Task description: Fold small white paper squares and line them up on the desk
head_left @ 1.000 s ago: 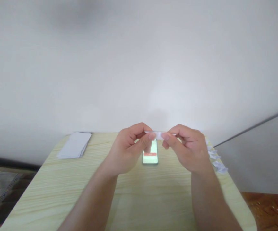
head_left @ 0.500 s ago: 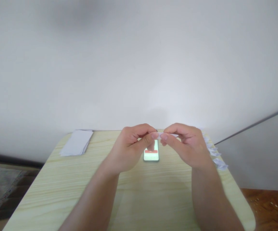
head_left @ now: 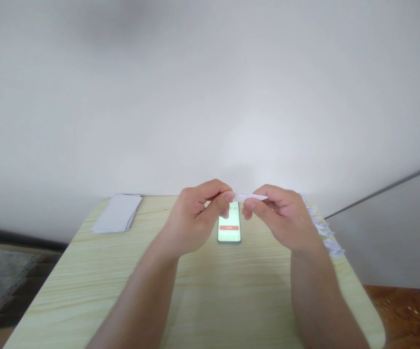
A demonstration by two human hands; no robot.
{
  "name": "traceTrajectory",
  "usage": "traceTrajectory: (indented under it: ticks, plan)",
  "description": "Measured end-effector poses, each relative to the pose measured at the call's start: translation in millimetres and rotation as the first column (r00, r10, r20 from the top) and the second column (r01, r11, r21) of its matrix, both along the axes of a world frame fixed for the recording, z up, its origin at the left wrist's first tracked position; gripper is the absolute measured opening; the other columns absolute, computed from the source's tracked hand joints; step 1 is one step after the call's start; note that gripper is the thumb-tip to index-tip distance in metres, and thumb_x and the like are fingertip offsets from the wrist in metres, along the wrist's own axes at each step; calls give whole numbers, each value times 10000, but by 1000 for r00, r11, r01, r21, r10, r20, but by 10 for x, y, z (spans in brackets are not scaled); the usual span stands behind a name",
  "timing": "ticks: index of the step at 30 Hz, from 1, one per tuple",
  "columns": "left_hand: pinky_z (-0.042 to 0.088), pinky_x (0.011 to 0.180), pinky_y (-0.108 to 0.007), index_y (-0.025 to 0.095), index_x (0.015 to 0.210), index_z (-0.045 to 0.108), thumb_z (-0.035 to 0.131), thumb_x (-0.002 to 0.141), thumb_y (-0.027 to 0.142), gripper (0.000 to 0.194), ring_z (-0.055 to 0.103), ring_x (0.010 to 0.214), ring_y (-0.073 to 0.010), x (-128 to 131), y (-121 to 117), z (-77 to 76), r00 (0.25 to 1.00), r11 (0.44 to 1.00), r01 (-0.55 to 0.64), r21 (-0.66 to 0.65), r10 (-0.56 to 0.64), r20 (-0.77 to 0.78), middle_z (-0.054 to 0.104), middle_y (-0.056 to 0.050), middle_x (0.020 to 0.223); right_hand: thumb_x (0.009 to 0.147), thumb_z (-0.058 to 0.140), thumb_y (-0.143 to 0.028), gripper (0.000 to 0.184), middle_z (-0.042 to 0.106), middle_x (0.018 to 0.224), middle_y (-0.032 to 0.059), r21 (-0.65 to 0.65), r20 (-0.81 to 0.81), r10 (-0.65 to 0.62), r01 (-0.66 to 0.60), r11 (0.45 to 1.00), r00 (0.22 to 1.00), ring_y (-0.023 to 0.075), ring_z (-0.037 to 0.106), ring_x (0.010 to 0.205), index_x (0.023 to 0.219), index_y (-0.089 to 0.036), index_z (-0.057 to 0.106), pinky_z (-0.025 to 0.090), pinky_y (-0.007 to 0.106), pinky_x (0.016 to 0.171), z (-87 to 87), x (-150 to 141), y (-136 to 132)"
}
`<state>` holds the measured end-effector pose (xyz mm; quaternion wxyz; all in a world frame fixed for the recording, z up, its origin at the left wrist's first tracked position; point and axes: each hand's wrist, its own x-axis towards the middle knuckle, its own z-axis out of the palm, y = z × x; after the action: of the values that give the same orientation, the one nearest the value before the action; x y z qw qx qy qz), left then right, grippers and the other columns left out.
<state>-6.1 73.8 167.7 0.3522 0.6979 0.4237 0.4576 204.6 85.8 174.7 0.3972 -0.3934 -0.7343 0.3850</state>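
Note:
A small folded piece of white paper [head_left: 243, 197], narrow and pointed at its right end, is held in the air above the far part of the table. My left hand [head_left: 199, 218] pinches its left end between thumb and fingers. At its right part, my right hand [head_left: 281, 213] has the thumb below and in front, with the fingers behind it. Beneath the hands lies a phone [head_left: 229, 235] with a lit screen showing digits and a red bar; the left fingers cover some of it.
A stack of white paper sheets [head_left: 117, 213] lies at the table's far left. Several folded white paper pieces [head_left: 333, 247] line the right edge, partly behind my right hand. The pale wooden table [head_left: 232, 300] meets a white wall [head_left: 210, 97] at the back.
The folded paper has risen slightly, and more of it shows between the hands. My left fingers have shifted a little left, uncovering digits on the phone screen.

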Motion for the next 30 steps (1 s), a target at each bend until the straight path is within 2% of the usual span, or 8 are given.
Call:
traceTrajectory:
  ticks: [6, 9, 12, 15, 20, 23, 27, 30]
  plan:
    - [483, 698, -283, 204, 853, 717, 690, 919, 337, 151, 638, 738, -158, 24, -12, -8, 987, 987, -141, 78, 134, 85, 711, -23, 777, 931, 692, -392, 200, 756, 801, 25, 11, -18, -57, 58, 998, 998, 174, 698, 748, 872, -212, 754, 532, 299, 669, -12, 21, 20]
    - [493, 710, -282, 211, 877, 731, 696, 916, 321, 122, 652, 746, -156, 19, 0, -8, 980, 973, -197, 123, 192, 54, 729, -22, 795, 911, 720, -366, 169, 749, 795, 15, 9, -146, -83, 85, 996, 986, 173, 704, 728, 998, -222, 739, 559, 308, 666, -34, 7, 45]
    - [499, 720, -272, 207, 896, 744, 672, 931, 306, 127, 671, 799, -160, 11, 17, -14, 972, 959, -230, 167, 233, 1, 748, -31, 863, 902, 734, -329, 130, 733, 746, 10, 32, -257, -147, 161, 986, 955, 163, 697, 687, 964, -214, 732, 571, 306, 652, -49, 0, 65]
    - [516, 729, -260, 212, 921, 755, 672, 928, 297, 119, 684, 831, -159, 11, 29, -27, 968, 951, -238, 200, 249, -34, 762, -27, 914, 876, 762, -308, 118, 745, 761, 19, 41, -280, -184, 203, 978, 942, 168, 710, 710, 929, -205, 739, 582, 307, 673, -58, -5, 80]
    - [542, 718, -232, 221, 946, 767, 681, 915, 271, 105, 698, 839, -145, 30, 31, -47, 955, 935, -265, 236, 288, -67, 776, -8, 923, 877, 754, -293, 109, 750, 762, 22, 25, -261, -163, 176, 984, 951, 162, 717, 712, 919, -193, 741, 584, 290, 668, -63, -12, 81]
    - [527, 623, -201, 232, 951, 772, 674, 919, 263, 108, 699, 839, -142, 46, 27, -48, 949, 933, -268, 239, 299, -103, 780, -3, 928, 878, 747, -273, 89, 747, 767, 17, 25, -239, -164, 175, 984, 957, 153, 713, 711, 919, -195, 741, 579, 274, 667, -59, -13, 72]
    - [430, 453, -157, 253, 961, 767, 679, 916, 264, 100, 689, 836, -126, 55, 19, -47, 947, 936, -255, 242, 293, -135, 780, 14, 933, 871, 736, -254, 71, 745, 769, 12, 11, -206, -201, 208, 978, 958, 150, 711, 714, 917, -199, 741, 571, 265, 670, -54, -12, 82]
    - [423, 460, -157, 264, 975, 761, 669, 924, 264, 105, 684, 855, -121, 48, 19, -60, 946, 941, -213, 261, 266, -186, 776, 22, 943, 850, 726, -238, 58, 737, 736, 7, -54, -182, -248, 242, 969, 951, 154, 709, 692, 886, -193, 733, 565, 267, 652, -66, -2, 110]
